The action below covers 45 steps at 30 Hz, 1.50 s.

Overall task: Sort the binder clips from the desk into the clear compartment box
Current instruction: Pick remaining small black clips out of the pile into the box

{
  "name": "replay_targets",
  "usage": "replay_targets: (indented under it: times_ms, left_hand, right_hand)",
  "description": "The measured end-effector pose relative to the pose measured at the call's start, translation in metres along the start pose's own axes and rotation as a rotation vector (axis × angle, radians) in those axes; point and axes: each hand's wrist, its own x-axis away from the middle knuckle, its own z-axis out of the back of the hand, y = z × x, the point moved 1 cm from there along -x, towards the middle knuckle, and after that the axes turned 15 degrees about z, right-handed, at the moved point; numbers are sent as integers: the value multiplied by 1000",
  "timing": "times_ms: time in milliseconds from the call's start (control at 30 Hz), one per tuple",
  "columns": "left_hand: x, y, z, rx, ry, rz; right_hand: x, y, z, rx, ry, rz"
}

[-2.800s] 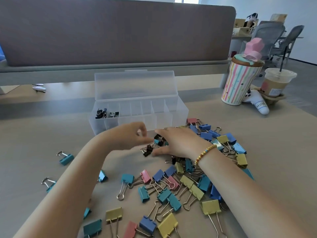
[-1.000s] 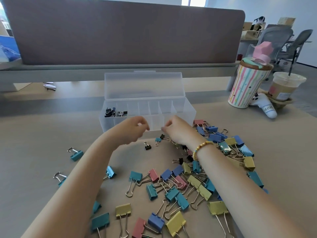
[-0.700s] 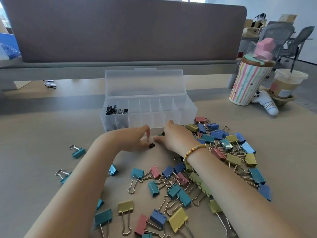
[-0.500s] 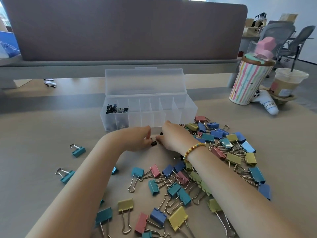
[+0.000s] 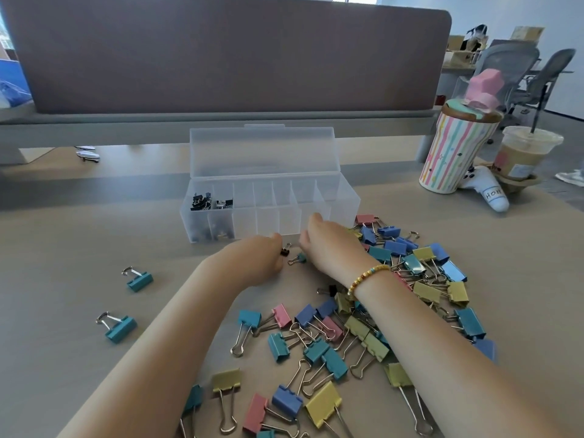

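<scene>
Two hands work just before the clear compartment box (image 5: 271,213): the left hand (image 5: 252,260) pinches a small black binder clip (image 5: 285,250), light, stiff, best gripped by its body, while whether the right hand (image 5: 331,245) holds anything is hidden.

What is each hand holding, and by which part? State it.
Left hand pinches a small black binder clip at its body; the wire handles point away. Right hand holds nothing visible.

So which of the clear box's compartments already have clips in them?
Only the two leftmost compartments of the clear box hold clips, small black ones; every compartment to their right looks empty.
</scene>
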Motion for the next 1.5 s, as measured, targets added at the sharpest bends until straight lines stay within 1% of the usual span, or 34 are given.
replay_targets:
  times_ms: [67, 133, 167, 200, 233, 267, 333, 467, 567, 767, 900, 967, 1067, 1133, 1200, 1267, 1300, 1367, 1400, 1433, 1467, 1500]
  left_hand:
    - [-1, 0, 0, -20, 10, 0]
    - [-1, -1, 2, 12, 13, 3]
    - [-1, -3, 4, 42, 30, 7]
    - [-2, -4, 6, 74, 64, 13]
    - [-3, -6, 9, 106, 107, 19]
    - [-4, -6, 10, 134, 134, 23]
    - [-4, -3, 9, 148, 139, 32]
    - [-13, 7, -1, 68, 167, 101]
    - [-16, 4, -3, 55, 159, 115]
    - [-12, -6, 2, -20, 40, 60]
    - [-7, -8, 7, -33, -11, 74]
    - [-5, -8, 9, -10, -28, 85]
    - [-5, -8, 12, 112, -54, 105]
    - [-5, -7, 16, 318, -40, 108]
    - [-3, -4, 23, 687, -54, 99]
    - [3, -2, 34, 1106, -63, 53]
    - [6, 0, 40, 1299, -84, 17]
    - [11, 3, 47, 1643, -179, -41]
    - [13, 5, 47, 1775, -238, -55]
    - [13, 7, 46, 1872, -287, -60]
    - [13, 11, 45, 1931, -327, -63]
    - [13, 17, 42, 1953, -365, -63]
  right_hand:
    - [0, 6, 7, -236, 55, -53]
    - [-1, 12, 13, -622, 135, -172]
    - [-1, 14, 16, -831, 170, -237]
    - [0, 17, 18, -985, 202, -279]
    - [0, 19, 19, -1050, 218, -297]
    - [1, 22, 20, -1045, 208, -292]
    - [3, 23, 23, -921, 113, -232]
    - [12, 9, 28, -458, -215, 6]
    - [12, 4, 24, -217, -333, 77]
    - [10, 1, 13, -24, -393, 107]
    - [10, -5, 8, 116, -341, 157]
    - [10, -8, 5, 178, -303, 144]
    - [9, -11, -4, 273, -257, 80]
    - [6, -10, -4, 257, -252, 44]
    - [6, -4, 4, 103, -262, -16]
    - [10, 6, 17, -185, -270, -70]
    - [12, 12, 23, -383, -263, -94]
    - [18, 26, 32, -955, -214, -170]
    - [21, 32, 35, -1253, -183, -196]
    - [24, 39, 37, -1481, -157, -205]
    - [27, 42, 40, -1628, -132, -209]
    - [30, 45, 42, -1720, -113, -211]
